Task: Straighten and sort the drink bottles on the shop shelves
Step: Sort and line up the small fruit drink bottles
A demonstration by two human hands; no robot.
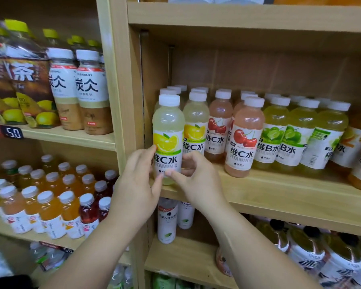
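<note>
Left hand (133, 180) and right hand (194, 181) each close their grip round the front lemon vitamin C bottle (168, 126), straightening it; next, it probably needs seating in line.

Lemon bottle (168, 138): pale yellow drink, white cap, white label with yellow lemon slices, green strip, black lettering. Cherry bottle (244, 140): pink drink, white cap, red cherries on white label. Lime bottles (274, 130): yellow-green drink, green fruit print. Shelf (279, 184): light wood grain. Price tag (13, 132): black, white digits.
</note>
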